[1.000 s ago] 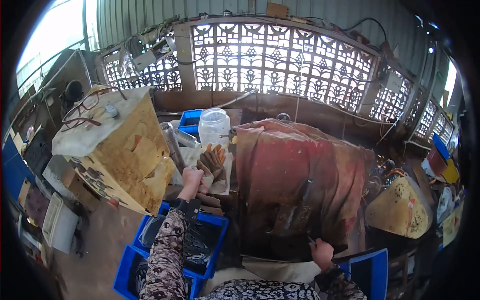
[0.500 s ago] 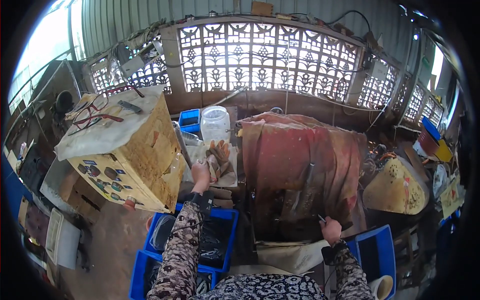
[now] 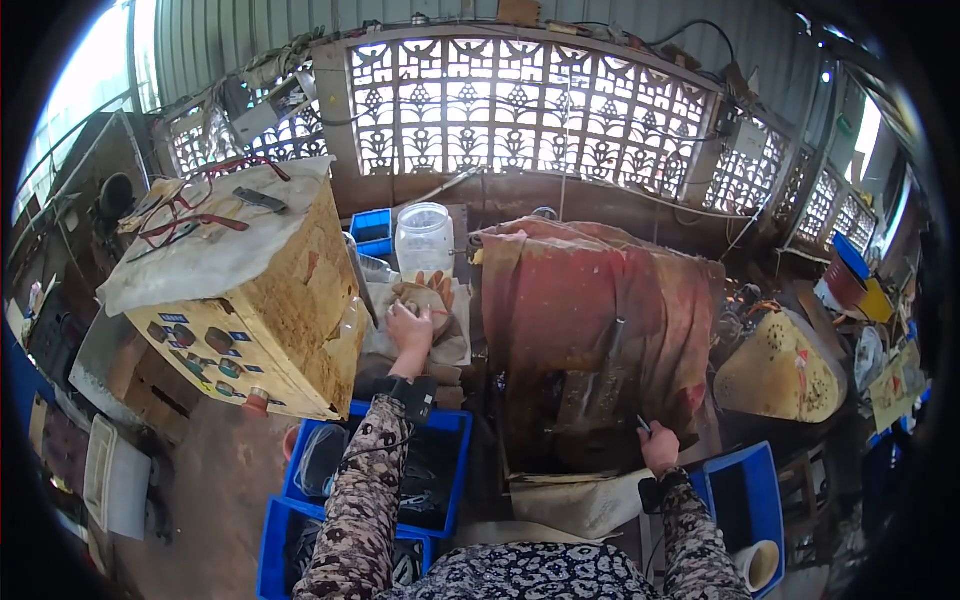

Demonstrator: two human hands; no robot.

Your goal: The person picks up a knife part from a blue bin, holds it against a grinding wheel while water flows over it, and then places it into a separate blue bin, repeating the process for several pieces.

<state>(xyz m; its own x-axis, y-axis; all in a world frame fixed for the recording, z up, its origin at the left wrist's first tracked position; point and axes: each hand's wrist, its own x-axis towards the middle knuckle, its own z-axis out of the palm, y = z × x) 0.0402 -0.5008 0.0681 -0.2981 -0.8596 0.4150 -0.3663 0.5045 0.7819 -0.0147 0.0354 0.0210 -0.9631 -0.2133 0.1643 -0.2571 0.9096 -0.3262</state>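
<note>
gloves [image 3: 428, 294] now meet left hand [image 3: 409, 328], nearer than before, so within grasp; its grip unclear; right hand [image 3: 660, 449] pinches metal piece [image 3: 643, 424].

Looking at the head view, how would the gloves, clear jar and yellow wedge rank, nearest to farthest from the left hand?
1. Gloves, right at the left hand.
2. Clear jar, behind the gloves.
3. Yellow wedge, right, past the red cloth.
</note>
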